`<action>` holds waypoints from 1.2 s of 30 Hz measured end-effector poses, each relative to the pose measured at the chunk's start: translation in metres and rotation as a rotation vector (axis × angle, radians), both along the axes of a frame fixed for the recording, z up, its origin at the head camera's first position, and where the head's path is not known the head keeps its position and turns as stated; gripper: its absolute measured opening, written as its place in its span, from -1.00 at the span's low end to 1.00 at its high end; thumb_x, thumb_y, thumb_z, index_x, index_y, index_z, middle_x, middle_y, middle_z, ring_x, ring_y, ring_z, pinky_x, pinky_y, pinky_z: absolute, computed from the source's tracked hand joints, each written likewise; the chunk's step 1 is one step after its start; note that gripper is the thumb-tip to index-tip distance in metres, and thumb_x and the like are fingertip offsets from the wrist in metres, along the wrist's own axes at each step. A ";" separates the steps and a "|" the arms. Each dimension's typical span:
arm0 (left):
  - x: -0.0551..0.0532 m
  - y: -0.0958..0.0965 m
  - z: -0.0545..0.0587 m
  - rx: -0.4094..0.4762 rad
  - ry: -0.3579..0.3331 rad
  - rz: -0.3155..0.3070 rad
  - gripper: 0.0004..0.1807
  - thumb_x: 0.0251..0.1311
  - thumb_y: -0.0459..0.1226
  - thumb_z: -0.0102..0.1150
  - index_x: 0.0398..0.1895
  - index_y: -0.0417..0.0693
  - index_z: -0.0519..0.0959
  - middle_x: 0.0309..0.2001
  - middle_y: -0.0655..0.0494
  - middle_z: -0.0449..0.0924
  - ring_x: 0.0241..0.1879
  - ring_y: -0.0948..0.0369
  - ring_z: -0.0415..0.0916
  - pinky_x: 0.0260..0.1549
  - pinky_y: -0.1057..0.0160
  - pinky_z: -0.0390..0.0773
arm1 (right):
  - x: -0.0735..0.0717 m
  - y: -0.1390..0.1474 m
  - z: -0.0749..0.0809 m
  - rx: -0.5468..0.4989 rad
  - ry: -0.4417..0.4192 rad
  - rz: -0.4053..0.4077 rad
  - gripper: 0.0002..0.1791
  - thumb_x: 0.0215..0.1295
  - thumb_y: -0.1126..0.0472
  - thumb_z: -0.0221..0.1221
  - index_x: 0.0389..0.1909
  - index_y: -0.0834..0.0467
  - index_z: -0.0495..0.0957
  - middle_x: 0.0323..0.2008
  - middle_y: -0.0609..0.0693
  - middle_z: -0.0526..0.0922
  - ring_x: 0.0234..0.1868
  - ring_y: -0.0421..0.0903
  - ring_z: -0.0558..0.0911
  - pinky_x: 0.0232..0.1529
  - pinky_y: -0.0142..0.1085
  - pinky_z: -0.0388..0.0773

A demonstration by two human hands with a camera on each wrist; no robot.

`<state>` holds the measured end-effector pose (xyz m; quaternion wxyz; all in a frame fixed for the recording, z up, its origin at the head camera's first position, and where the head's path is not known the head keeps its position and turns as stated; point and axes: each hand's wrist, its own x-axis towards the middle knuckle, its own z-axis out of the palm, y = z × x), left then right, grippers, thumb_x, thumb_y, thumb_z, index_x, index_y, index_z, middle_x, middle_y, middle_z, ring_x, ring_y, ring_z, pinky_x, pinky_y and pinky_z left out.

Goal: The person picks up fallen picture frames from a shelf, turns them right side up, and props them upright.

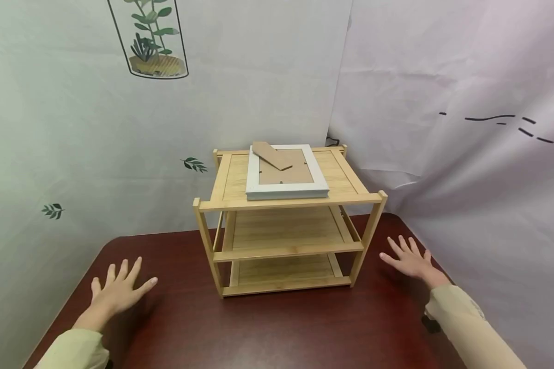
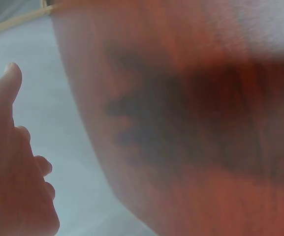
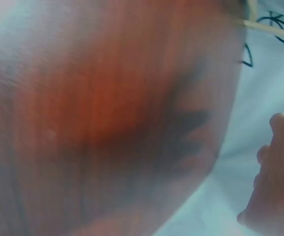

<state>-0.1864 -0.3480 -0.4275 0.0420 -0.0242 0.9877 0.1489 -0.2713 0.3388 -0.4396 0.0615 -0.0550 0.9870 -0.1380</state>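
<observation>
Fingers spread, my left hand (image 1: 115,293) hovers above the left part of the dark red table (image 1: 277,333), holding nothing. My right hand (image 1: 411,260) is likewise spread and holds nothing, over the table's right side. Between them stands a light wooden three-tier shelf (image 1: 288,252). On its top board lies a white picture frame (image 1: 286,192), back side up. The frame's brown backing (image 1: 291,177) shows, with a brown stand flap (image 1: 269,154) slanting across it. In the left wrist view the left hand (image 2: 16,172) casts a shadow on the wood; the right wrist view shows the right hand (image 3: 277,172) similarly.
White cloth (image 1: 277,77) hangs behind and at both sides, printed with leaves and a plant jar (image 1: 157,46). A dark cable (image 1: 333,140) shows behind the shelf's back right corner. The table's corners are rounded at the back.
</observation>
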 end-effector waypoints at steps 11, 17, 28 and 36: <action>-0.008 0.005 0.049 -0.022 0.099 -0.038 -0.02 0.12 0.29 -0.31 0.36 -0.08 -0.40 0.28 -0.49 -0.39 0.21 -0.40 -0.57 -0.10 -0.47 -0.50 | -0.004 0.004 0.059 -0.110 0.117 0.030 -0.15 0.23 -0.27 -0.20 0.37 0.09 -0.26 0.32 0.38 -0.29 0.28 0.41 -0.27 0.00 0.43 -0.30; -0.012 0.017 0.089 -0.010 0.274 -0.075 -0.09 0.15 0.20 -0.19 0.38 -0.10 -0.25 0.29 -0.44 -0.21 0.26 -0.35 -0.39 -0.06 -0.45 -0.41 | -0.003 -0.003 0.104 -0.263 0.340 0.069 -0.24 0.24 -0.07 -0.04 0.34 0.22 -0.06 0.30 0.39 -0.10 0.23 0.45 -0.02 0.06 0.35 -0.09; -0.018 0.062 0.157 0.143 0.712 -0.133 -0.50 0.22 -0.11 -0.07 0.15 -0.21 0.33 0.11 -0.33 0.32 0.21 -0.19 0.09 0.07 -0.31 -0.09 | -0.001 -0.043 0.175 -0.444 0.815 0.091 -0.64 0.14 0.20 0.13 -0.07 0.30 0.49 -0.11 0.21 0.53 -0.17 -0.44 0.44 -0.17 -0.62 0.33; -0.023 0.106 0.189 0.214 0.905 -0.266 -0.63 0.15 -0.22 0.02 -0.02 -0.24 0.49 -0.03 -0.26 0.48 0.09 -0.18 0.29 0.08 -0.19 0.10 | 0.005 -0.079 0.205 -0.488 0.873 0.243 -0.70 0.10 0.26 0.16 -0.14 0.27 0.54 -0.17 0.18 0.57 -0.12 -0.56 0.37 -0.10 -0.62 0.26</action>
